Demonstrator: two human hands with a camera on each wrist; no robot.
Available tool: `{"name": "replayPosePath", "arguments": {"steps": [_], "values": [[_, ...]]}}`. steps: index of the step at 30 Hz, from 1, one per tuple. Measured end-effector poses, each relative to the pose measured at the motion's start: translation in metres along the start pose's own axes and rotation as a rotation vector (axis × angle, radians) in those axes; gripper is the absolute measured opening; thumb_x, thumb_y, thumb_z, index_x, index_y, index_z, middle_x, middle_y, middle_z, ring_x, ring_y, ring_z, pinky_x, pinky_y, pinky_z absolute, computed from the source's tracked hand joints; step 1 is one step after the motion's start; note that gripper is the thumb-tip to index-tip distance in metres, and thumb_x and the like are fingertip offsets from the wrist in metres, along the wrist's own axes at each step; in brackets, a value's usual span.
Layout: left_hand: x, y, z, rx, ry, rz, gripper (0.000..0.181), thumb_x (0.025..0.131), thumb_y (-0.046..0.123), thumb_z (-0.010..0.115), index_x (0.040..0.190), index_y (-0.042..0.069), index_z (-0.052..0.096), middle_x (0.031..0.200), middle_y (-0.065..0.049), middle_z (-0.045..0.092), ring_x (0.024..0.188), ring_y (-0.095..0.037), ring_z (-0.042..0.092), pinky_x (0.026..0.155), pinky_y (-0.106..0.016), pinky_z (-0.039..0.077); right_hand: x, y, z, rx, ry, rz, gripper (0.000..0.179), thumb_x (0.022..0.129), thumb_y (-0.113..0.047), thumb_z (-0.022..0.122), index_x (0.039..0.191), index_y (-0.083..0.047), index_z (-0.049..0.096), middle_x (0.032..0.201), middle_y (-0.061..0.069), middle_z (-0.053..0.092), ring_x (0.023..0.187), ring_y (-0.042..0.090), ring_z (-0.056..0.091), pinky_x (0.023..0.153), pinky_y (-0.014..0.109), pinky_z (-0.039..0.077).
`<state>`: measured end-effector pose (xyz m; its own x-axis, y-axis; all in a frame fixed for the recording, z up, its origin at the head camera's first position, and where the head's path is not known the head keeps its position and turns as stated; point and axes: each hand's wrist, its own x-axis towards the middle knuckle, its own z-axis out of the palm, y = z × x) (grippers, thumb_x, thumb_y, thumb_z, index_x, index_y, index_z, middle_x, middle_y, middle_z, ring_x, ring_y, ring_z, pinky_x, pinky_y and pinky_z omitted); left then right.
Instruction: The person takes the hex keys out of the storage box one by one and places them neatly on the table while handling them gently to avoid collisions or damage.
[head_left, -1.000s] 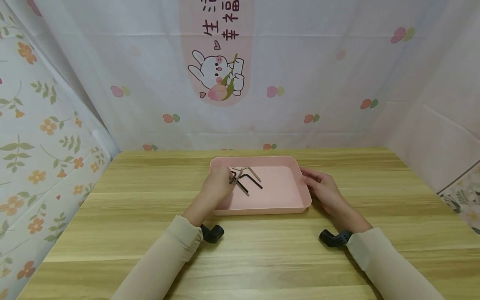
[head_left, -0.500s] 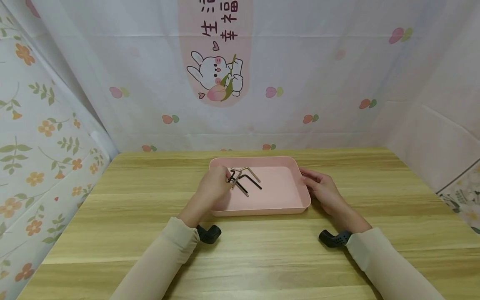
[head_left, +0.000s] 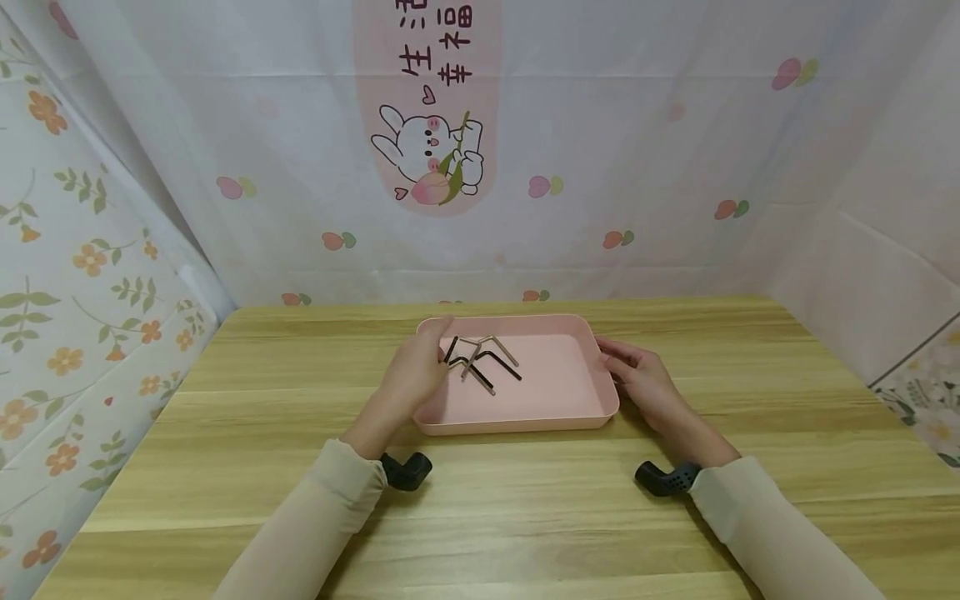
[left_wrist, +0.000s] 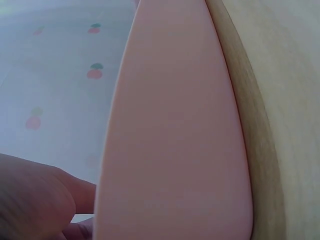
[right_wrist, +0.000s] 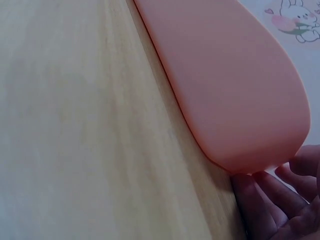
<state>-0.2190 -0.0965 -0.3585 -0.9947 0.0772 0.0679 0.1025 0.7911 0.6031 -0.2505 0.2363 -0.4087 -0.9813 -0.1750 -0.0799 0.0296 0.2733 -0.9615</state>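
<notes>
A shallow pink tray (head_left: 555, 392) lies on the wooden table with several L-shaped hex keys (head_left: 498, 362), black and metallic, in its left half. My left hand (head_left: 411, 371) is over the tray's left edge, one finger stretched forward, with a black hex key (head_left: 452, 348) right beside its thumb side. In the left wrist view, part of that hand (left_wrist: 40, 200) shows past the tray's rim; its other fingers are mostly hidden. At the right end, my right hand (head_left: 651, 385) pinches the tray's rim, thumb on top and fingertips (right_wrist: 250, 190) against the outer wall.
The wooden table (head_left: 525, 517) reaches back to a white curtain (head_left: 300, 125) printed with a rabbit and fruit. Floral cloth (head_left: 82, 333) hangs at the left side. Each wrist carries a black camera mount (head_left: 667, 478).
My left hand has drawn back left from the hex keys to the tray's left edge, one finger now stretched out; a black key has shifted slightly left. My right hand has stayed put.
</notes>
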Motion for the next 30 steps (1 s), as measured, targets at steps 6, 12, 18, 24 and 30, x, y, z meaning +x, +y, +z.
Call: {"name": "replayPosePath", "arguments": {"steps": [6,12,18,24,30], "values": [[0.0,-0.003,-0.002,0.005,-0.011,0.058,0.061,0.091,-0.009,0.059,0.147,0.014,0.054,0.103,-0.012,0.069,0.083,-0.021,0.061,0.067,-0.03,0.046,0.0,0.0,0.0,-0.002,-0.009,0.002,0.052,0.108,-0.023,0.049,0.155,-0.004,0.038,0.158,0.023,0.041,0.098,-0.013,0.059,0.082,0.013,0.054],[0.002,-0.003,-0.003,-0.02,-0.003,0.092,0.055,0.09,-0.006,0.064,0.141,0.012,0.058,0.109,-0.013,0.068,0.093,-0.025,0.064,0.07,-0.032,0.05,0.0,0.0,0.0,0.007,-0.018,-0.013,0.052,0.108,-0.022,0.047,0.155,-0.002,0.037,0.158,0.024,0.04,0.1,-0.014,0.059,0.083,0.012,0.053],[0.005,-0.006,-0.008,-0.069,-0.042,0.068,0.054,0.091,-0.003,0.063,0.143,0.011,0.056,0.109,-0.016,0.067,0.086,-0.023,0.064,0.064,-0.028,0.05,-0.001,0.0,-0.001,0.012,-0.02,-0.013,0.052,0.108,-0.022,0.047,0.155,-0.002,0.037,0.158,0.024,0.04,0.1,-0.014,0.059,0.084,0.012,0.053],[0.004,-0.008,-0.016,-0.129,-0.021,0.054,0.053,0.092,-0.003,0.063,0.143,0.009,0.056,0.105,-0.016,0.068,0.09,-0.025,0.067,0.069,-0.03,0.054,0.0,0.0,-0.001,0.015,-0.018,-0.01,0.052,0.108,-0.022,0.048,0.155,-0.003,0.038,0.157,0.024,0.04,0.1,-0.013,0.06,0.083,0.013,0.054],[0.004,-0.014,-0.024,-0.185,-0.023,0.044,0.059,0.091,-0.002,0.064,0.147,0.01,0.052,0.106,-0.018,0.068,0.097,-0.029,0.068,0.072,-0.031,0.057,0.0,0.001,-0.002,0.016,-0.024,-0.009,0.053,0.108,-0.023,0.048,0.155,-0.003,0.037,0.158,0.024,0.039,0.101,-0.013,0.059,0.084,0.012,0.053]]}}
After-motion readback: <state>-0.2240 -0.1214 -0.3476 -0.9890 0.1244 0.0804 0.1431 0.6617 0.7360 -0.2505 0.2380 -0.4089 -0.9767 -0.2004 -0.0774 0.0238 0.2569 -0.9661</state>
